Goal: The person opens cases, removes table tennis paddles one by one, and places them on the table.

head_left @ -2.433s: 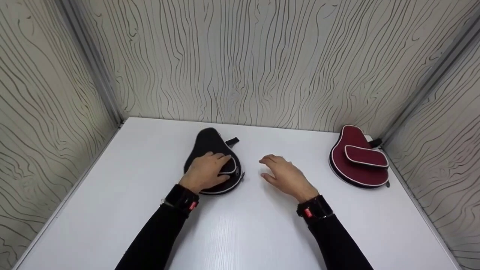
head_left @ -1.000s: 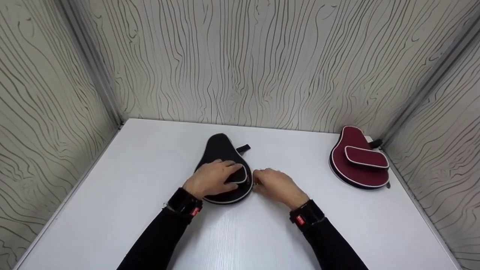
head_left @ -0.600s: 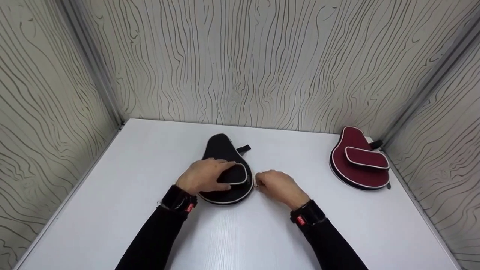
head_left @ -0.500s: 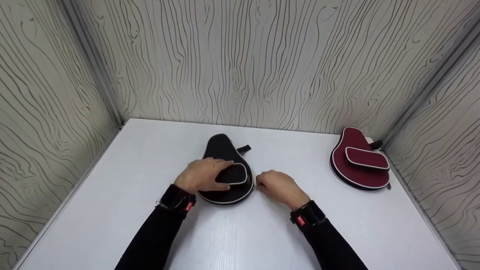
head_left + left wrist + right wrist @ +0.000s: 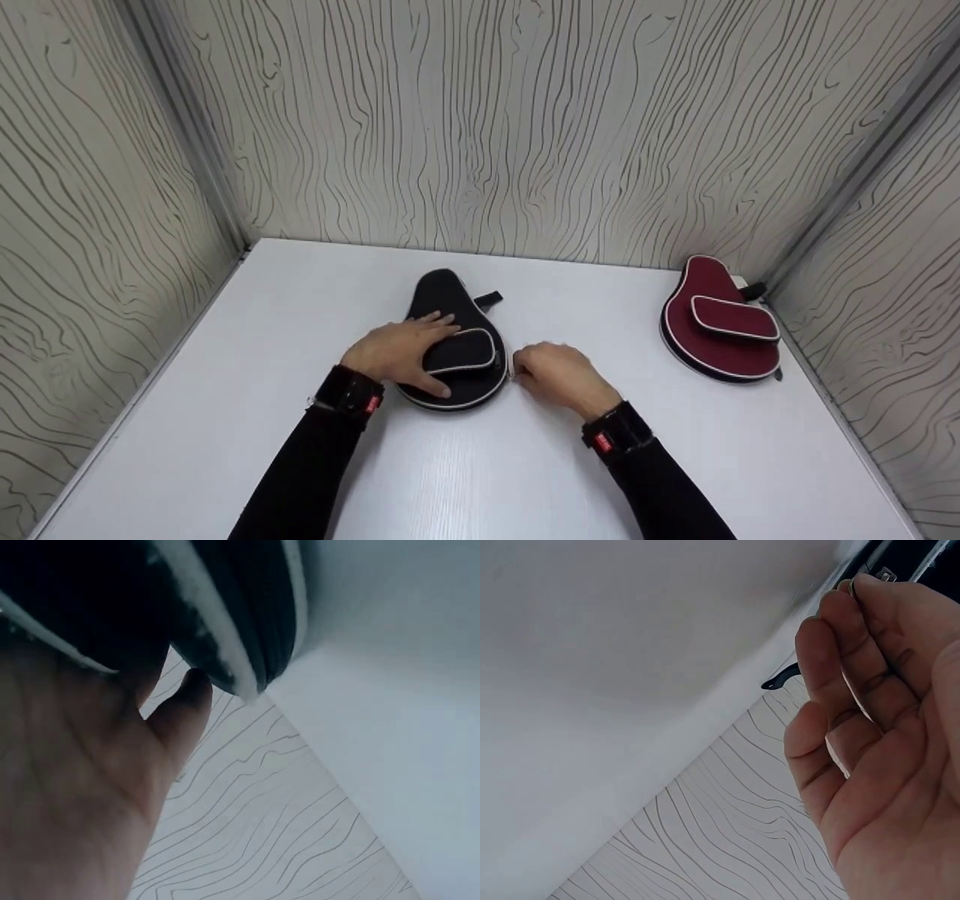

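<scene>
A black table tennis paddle case (image 5: 441, 291) with white piping lies flat on the white table, narrow end toward the back wall. My left hand (image 5: 397, 352) rests on its left side, fingers spread beside the raised front pocket (image 5: 466, 351), thumb on the lower part. At the case's right edge my right hand (image 5: 559, 379) pinches the zipper pull (image 5: 511, 376) between thumb and forefinger. The metal zipper slider (image 5: 886, 574) shows just beyond those fingertips in the right wrist view. The left wrist view has the left thumb (image 5: 187, 709) near the piped rim.
A dark red paddle case (image 5: 720, 352) of the same shape lies at the table's right side, with a black strap at its back. A short black strap (image 5: 488, 298) sticks out from the black case. Patterned wall panels (image 5: 465, 135) enclose the table (image 5: 480, 480) at back and sides.
The black case has shifted right and toward me. My right hand came left and took hold of the zipper pull. My left hand slid left off the pocket, its fingers spreading.
</scene>
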`<action>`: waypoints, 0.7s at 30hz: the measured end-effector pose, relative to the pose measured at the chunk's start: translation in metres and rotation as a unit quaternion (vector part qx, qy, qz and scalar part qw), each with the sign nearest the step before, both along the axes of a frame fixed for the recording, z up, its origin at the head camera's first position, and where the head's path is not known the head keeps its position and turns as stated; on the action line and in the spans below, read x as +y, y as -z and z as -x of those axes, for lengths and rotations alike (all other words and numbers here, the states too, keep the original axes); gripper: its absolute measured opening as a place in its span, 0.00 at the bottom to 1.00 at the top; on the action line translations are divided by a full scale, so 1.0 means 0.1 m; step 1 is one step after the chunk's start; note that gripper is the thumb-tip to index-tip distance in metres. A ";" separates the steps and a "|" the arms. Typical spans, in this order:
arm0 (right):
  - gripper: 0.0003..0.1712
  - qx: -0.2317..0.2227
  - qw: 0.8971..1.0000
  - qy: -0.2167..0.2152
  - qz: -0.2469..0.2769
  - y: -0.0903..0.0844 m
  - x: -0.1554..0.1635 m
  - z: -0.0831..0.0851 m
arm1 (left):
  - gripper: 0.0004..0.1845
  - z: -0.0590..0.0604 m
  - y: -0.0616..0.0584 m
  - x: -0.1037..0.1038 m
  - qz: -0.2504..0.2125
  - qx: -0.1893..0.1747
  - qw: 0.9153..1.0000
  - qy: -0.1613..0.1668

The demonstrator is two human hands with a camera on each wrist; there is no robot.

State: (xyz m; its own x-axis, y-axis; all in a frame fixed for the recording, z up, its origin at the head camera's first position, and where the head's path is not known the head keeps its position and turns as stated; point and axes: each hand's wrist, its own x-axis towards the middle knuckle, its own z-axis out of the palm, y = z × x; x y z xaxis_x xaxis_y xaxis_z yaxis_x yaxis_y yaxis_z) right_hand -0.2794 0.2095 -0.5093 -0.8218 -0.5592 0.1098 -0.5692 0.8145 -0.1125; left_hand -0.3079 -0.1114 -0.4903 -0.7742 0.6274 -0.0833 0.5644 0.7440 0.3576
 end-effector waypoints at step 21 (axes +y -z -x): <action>0.02 0.013 1.000 0.024 -0.005 -0.05 0.07 0.06 | 0.62 -0.05 0.08 0.27 0.001 0.006 0.998 -0.062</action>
State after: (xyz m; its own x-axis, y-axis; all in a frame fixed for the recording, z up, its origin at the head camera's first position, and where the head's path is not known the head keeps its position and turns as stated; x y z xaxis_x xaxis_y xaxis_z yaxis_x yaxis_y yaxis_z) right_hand -0.2851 0.2160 -0.5042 -0.8444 -0.5207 0.1262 -0.5325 0.8416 -0.0902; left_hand -0.3030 -0.0848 -0.4983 -0.8470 0.5263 -0.0751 0.4720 0.8094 0.3493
